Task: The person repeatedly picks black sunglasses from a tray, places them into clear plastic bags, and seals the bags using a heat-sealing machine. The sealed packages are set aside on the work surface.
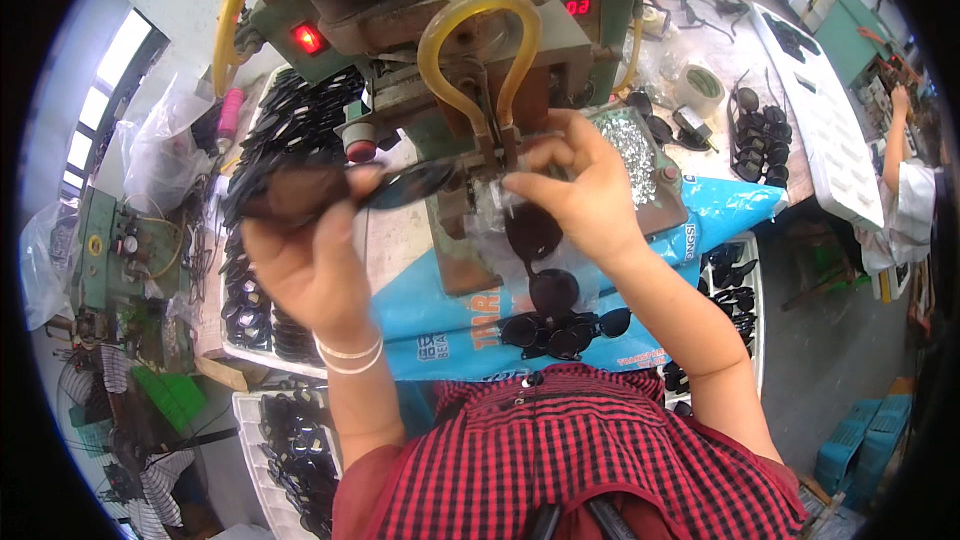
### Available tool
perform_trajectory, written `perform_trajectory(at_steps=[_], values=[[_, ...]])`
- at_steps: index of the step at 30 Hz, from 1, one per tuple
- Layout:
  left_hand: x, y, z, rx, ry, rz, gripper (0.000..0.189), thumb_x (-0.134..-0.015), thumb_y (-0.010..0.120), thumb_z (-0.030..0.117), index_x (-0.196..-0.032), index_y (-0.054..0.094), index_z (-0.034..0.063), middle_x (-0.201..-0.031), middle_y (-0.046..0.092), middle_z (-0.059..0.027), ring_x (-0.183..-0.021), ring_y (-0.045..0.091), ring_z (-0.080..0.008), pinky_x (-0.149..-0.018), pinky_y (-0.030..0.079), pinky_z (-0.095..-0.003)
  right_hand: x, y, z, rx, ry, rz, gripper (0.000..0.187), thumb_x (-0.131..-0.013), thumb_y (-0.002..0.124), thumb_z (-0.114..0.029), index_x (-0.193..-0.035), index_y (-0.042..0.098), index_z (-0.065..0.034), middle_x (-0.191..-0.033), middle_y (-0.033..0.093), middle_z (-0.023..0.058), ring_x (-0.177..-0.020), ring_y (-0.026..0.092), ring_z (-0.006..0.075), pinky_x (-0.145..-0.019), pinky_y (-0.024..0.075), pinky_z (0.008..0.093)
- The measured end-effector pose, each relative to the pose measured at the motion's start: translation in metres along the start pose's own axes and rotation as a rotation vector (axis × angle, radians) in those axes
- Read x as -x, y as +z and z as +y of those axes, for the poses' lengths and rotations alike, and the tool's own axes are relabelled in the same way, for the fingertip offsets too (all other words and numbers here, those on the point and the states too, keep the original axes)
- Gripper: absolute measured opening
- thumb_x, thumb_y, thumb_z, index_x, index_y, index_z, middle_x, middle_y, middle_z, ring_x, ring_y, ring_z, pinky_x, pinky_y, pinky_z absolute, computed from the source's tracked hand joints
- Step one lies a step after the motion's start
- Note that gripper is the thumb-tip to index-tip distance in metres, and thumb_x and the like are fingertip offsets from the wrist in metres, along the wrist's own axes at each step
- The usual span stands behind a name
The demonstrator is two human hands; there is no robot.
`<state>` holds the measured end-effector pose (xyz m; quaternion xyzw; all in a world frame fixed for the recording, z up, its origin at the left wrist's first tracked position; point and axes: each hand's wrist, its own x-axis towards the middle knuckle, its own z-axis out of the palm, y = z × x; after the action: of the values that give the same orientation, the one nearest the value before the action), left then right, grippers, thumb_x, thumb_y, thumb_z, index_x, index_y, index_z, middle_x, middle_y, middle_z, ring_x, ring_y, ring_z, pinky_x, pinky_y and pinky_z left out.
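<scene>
My left hand [311, 270], blurred, holds a dark sunglasses front [411, 184] left of the machine's metal fixture [484, 199]. Between the lenses, a fingertip shows against the frame. My right hand [589, 202] is at the fixture, thumb and fingers bent close together under the two metal prongs [499, 146]. Whether something small sits between those fingertips is too fine to tell. Below the thumb, a second sunglasses front [553, 291] slants down over clear plastic film. Several more sunglasses fronts [566, 334] lie nearer my body on blue printed plastic sheeting [420, 307].
A yellow tube loop [480, 7] joins the prongs. Shiny small metal parts [626, 154] fill a tray at right, near a tape roll [699, 86]. Dark eyewear parts crowd the left tray [300, 120]. A red-capped button [361, 150] projects beside my left hand. Another person's arm [894, 139] shows far right.
</scene>
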<state>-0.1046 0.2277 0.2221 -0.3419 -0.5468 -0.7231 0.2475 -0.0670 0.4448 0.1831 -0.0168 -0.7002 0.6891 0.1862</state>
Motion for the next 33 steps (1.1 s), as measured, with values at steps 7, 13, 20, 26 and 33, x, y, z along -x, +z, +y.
perform_trajectory(at_steps=[7, 13, 20, 26, 33], values=[[-0.006, 0.010, -0.016, -0.003, 0.041, -0.027, 0.041, -0.090, 0.061, -0.002, -0.130, 0.049, -0.0034, -0.112, 0.065, -0.0160, -0.095, 0.068, -0.0245, -0.091, 0.052, -0.0362, 0.012, 0.014, -0.010, -0.127, 0.020, 0.083, 0.054, -0.078, 0.073, -0.002, -0.128, 0.051, 0.0042, -0.097, 0.072, 0.0093, -0.103, 0.063, 0.0140, -0.092, 0.0474, 0.0285], [0.020, 0.023, -0.013, -0.016, 0.048, 0.026, 0.043, -0.089, 0.063, 0.001, -0.130, 0.049, -0.0039, -0.108, 0.069, -0.0192, -0.094, 0.069, -0.0266, -0.090, 0.054, -0.0370, 0.015, 0.014, -0.019, -0.055, 0.058, 0.051, 0.052, -0.080, 0.072, -0.002, -0.128, 0.053, 0.0024, -0.086, 0.070, 0.0043, -0.087, 0.062, 0.0105, -0.089, 0.0463, 0.0270], [-0.004, 0.014, -0.021, 0.022, 0.051, 0.060, 0.040, -0.089, 0.067, 0.001, -0.126, 0.052, -0.0014, -0.107, 0.068, -0.0155, -0.094, 0.069, -0.0256, -0.093, 0.053, -0.0389, 0.014, 0.017, -0.007, -0.210, 0.131, 0.110, 0.054, -0.079, 0.073, 0.000, -0.129, 0.052, 0.0035, -0.091, 0.072, 0.0071, -0.090, 0.065, 0.0119, -0.090, 0.0479, 0.0285], [-0.009, 0.017, -0.020, 0.091, 0.035, 0.018, 0.038, -0.089, 0.066, -0.006, -0.122, 0.048, -0.0053, -0.107, 0.068, -0.0196, -0.094, 0.071, -0.0280, -0.088, 0.058, -0.0388, 0.017, 0.017, -0.014, -0.329, 0.174, 0.091, 0.053, -0.082, 0.066, 0.006, -0.132, 0.050, 0.0046, -0.107, 0.070, 0.0115, -0.113, 0.060, 0.0174, -0.097, 0.0456, 0.0289], [0.035, 0.009, -0.018, -0.171, 0.174, -0.365, 0.030, -0.075, 0.071, -0.008, -0.102, 0.062, 0.0016, -0.107, 0.071, -0.0190, -0.088, 0.072, -0.0269, -0.075, 0.059, -0.0334, 0.018, -0.042, 0.007, 0.579, -0.269, -0.015, 0.031, -0.080, 0.067, -0.006, -0.111, 0.070, -0.0072, -0.129, 0.061, 0.0188, -0.126, 0.054, 0.0345, -0.107, 0.0415, 0.0423]])
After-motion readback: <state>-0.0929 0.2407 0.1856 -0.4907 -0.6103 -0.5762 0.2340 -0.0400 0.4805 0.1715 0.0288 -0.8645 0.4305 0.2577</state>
